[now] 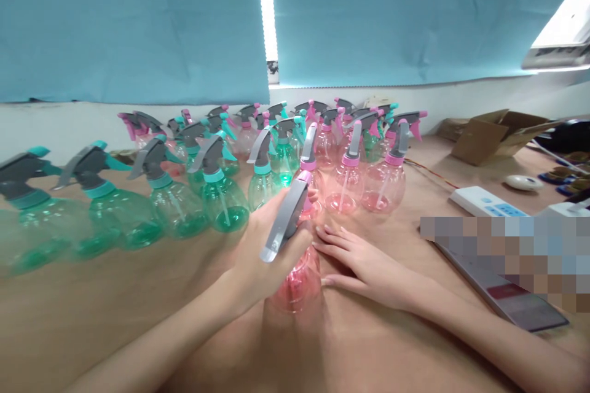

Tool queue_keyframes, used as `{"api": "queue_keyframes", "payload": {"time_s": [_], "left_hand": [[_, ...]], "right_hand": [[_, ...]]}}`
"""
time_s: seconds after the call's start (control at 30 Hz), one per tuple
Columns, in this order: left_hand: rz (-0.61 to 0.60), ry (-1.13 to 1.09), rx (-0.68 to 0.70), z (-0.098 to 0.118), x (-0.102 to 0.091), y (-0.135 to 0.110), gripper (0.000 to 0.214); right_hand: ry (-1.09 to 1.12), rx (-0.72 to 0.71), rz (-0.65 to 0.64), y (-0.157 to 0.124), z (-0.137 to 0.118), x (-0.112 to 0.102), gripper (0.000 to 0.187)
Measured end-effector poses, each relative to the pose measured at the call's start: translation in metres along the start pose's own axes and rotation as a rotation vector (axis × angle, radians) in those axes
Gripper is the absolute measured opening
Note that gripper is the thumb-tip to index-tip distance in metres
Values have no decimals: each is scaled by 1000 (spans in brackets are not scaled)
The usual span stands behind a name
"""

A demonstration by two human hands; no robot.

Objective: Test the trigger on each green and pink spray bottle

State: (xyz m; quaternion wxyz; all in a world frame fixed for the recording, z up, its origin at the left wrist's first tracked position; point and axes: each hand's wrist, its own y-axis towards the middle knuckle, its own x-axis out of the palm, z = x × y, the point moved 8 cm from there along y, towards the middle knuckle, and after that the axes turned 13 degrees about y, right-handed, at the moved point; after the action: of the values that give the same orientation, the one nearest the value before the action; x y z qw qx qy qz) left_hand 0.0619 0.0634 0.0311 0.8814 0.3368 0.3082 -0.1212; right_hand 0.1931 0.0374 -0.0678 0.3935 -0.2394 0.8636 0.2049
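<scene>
My left hand point(262, 245) is wrapped around the neck of a pink spray bottle point(297, 285) with a grey and pink trigger head. The bottle stands upright in front of me, and its collar is hidden by my fingers. To its right, my right hand point(364, 261) lies on the table with fingers outstretched toward the bottle's side; whether they touch it I cannot tell. Just beyond my hands stand more pink spray bottles point(382, 187). On the left runs a row of green spray bottles point(225, 202) with grey and teal heads.
More mixed pink and green bottles crowd the back by the wall. At right are an open cardboard box point(491, 138), a white mouse point(523, 183), a white power strip point(483, 201), an orange cable point(431, 171) and a dark flat device point(502, 295). Blue blinds point(138, 24) hang behind.
</scene>
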Motion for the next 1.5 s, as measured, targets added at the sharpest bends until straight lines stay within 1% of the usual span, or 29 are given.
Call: {"api": "queue_keyframes", "payload": {"time_s": [0.2, 0.33, 0.47, 0.63, 0.77, 1.0, 1.2, 1.27, 1.43, 1.5], "left_hand": [[-17, -13, 11, 3, 0, 1, 15], [-25, -27, 11, 3, 1, 1, 22], [-10, -1, 23, 4, 0, 1, 14], [6, 37, 65, 10, -2, 3, 12], [-7, 23, 55, 12, -2, 3, 12], [-31, 5, 53, 10, -2, 5, 21], [-82, -17, 63, 11, 1, 5, 39], [-80, -15, 59, 10, 1, 5, 36], [-58, -17, 43, 7, 0, 4, 17], [-56, -16, 44, 6, 0, 4, 15]], "right_hand": [[23, -16, 19, -1, 1, 0, 68], [15, -18, 19, -1, 1, 1, 68], [-2, -9, 6, 0, 1, 1, 70], [-4, 0, -4, 0, 1, 1, 71], [-16, 3, -13, 0, 1, 2, 71], [2, 3, 4, -1, 2, 2, 70], [-2, 16, -6, -1, 3, 3, 71], [2, 7, 2, -1, 2, 2, 70], [21, 3, 22, -1, 1, 0, 68], [18, 6, 18, -1, 1, 0, 68]]}}
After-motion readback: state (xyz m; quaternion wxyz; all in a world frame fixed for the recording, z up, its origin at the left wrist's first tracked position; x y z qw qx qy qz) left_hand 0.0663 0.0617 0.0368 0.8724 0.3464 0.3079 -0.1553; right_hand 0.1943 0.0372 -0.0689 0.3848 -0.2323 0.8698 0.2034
